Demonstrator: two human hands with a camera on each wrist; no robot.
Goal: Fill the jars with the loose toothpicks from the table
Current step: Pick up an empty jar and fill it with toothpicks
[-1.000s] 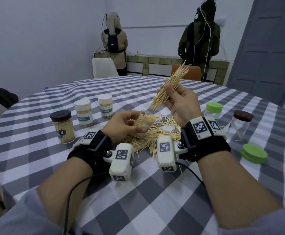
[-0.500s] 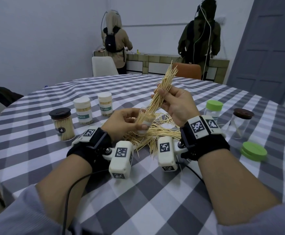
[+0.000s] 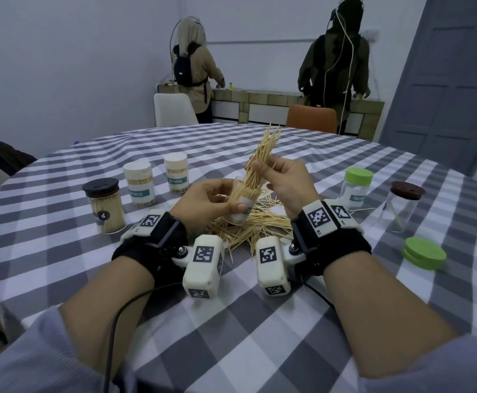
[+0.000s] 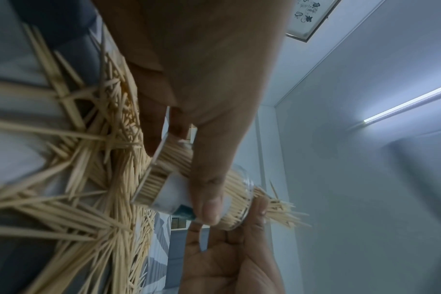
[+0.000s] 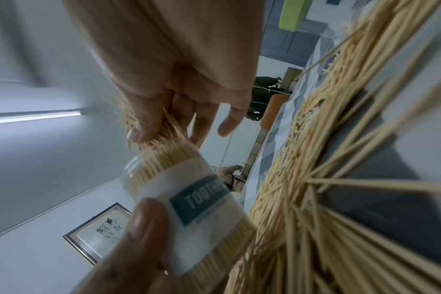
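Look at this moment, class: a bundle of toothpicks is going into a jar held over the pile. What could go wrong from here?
1. The bundle fans out above the right hand; stray picks may miss the jar mouth.
2. The jar already looks packed, so more may jam or snap.
3. The left hand holds the jar tilted in the air; a hard push could tip picks back onto the pile.

L hand point(image 3: 209, 201) grips jar; R hand point(image 3: 284, 184) pinches toothpick bundle, forearms low.
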